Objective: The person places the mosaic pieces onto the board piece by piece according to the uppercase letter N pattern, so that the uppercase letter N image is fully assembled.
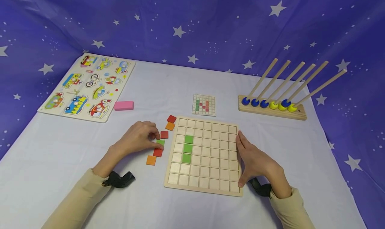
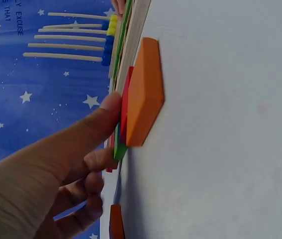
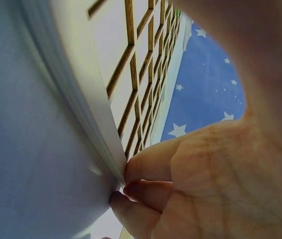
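Observation:
A wooden grid board point(image 1: 211, 154) lies on the white table with three green tiles point(image 1: 187, 149) in a column near its left side. Left of the board, my left hand point(image 1: 139, 135) pinches a green tile point(image 2: 119, 151) between thumb and fingers, among the loose tiles. Close to that hand are red tiles point(image 1: 164, 134) and orange tiles point(image 1: 151, 160). My right hand point(image 1: 255, 160) rests along the board's right edge, fingers extended toward the far end and thumb near the lower corner. In the right wrist view, fingertips point(image 3: 148, 167) touch the board's side.
Behind the board lies a small pattern card point(image 1: 204, 105) with coloured squares. At the back right stands a wooden peg stand point(image 1: 272, 109) with blue and yellow beads. A picture puzzle board point(image 1: 87, 88) lies at the left, a pink block point(image 1: 124, 105) beside it.

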`<state>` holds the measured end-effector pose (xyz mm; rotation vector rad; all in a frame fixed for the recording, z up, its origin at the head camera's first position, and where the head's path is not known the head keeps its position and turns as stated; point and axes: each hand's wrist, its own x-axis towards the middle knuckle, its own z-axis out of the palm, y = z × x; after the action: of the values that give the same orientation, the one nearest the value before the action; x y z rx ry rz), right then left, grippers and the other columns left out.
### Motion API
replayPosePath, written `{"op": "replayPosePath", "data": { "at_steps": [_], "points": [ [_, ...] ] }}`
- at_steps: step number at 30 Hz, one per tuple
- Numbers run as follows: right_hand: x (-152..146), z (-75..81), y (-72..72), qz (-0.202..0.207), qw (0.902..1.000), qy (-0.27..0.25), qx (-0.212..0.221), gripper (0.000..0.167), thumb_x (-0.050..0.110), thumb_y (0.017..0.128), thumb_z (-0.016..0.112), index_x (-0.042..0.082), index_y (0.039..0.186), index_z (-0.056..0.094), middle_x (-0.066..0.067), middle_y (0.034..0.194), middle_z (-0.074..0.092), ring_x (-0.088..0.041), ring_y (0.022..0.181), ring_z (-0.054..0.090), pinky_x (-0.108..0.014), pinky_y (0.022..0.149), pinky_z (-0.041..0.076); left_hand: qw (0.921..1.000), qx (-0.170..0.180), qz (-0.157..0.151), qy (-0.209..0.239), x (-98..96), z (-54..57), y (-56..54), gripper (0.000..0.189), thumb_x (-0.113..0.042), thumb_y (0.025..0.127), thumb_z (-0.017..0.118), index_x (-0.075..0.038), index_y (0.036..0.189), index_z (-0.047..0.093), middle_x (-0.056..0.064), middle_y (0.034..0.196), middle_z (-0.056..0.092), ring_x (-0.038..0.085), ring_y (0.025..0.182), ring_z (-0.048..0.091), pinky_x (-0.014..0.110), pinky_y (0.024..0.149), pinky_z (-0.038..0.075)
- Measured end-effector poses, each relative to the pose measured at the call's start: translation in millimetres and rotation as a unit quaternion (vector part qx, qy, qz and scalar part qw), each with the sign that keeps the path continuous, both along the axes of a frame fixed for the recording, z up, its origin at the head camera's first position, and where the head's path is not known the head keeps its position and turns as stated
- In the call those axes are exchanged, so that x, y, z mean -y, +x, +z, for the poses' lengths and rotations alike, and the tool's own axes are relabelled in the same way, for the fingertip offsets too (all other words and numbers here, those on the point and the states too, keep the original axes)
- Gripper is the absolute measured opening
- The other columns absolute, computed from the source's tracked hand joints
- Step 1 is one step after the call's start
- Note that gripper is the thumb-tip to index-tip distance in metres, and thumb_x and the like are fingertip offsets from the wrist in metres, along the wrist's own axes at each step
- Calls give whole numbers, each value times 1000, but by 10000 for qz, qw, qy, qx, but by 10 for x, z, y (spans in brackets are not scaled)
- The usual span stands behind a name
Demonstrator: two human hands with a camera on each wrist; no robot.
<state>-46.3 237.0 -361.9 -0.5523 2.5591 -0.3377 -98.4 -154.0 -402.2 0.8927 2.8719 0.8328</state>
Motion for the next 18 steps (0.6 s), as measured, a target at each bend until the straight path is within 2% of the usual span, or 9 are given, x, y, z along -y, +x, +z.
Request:
{"op": "replayPosePath", "data": {
  "at_steps": [5, 7, 13, 18],
  "points": [
    [1, -1, 5, -23, 10000, 6, 12, 152, 42, 41, 96, -14, 148, 4, -31, 157, -6, -48, 143, 12, -59, 108, 29, 9964, 845, 8, 89, -1, 28, -3, 30, -34, 63, 89, -22, 69, 63, -11, 67, 53, 6, 64, 47, 21, 60, 39],
    [2, -2, 6, -29, 10000, 8, 11, 152, 42, 41, 96, -14, 148, 4, -31, 157, -6, -48, 143, 12, -59, 108, 29, 9943, 1059, 33, 135, -5, 37, -5, 30, -33, 64, 89, -20, 72, 62, -11, 65, 53, 6, 62, 47, 21, 59, 39],
    [1, -11, 7, -13, 10000, 21, -7, 152, 42, 40, 96, -14, 148, 3, -32, 156, -6, -48, 143, 12, -59, 109, 28, 9944, 1041, 161, 114, -3, 40, -2, 29, -31, 66, 88, -17, 72, 64, -9, 64, 52, 6, 61, 46, 22, 59, 39],
    [4, -7, 8, -44, 10000, 41, 27, 152, 42, 41, 96, -13, 148, 3, -31, 157, -6, -48, 143, 12, -59, 108, 29, 9918, 1250, 205, 162, -12, 65, 1, 25, -26, 69, 86, -15, 73, 64, -8, 63, 54, 6, 61, 48, 21, 60, 41]
  ]
}}
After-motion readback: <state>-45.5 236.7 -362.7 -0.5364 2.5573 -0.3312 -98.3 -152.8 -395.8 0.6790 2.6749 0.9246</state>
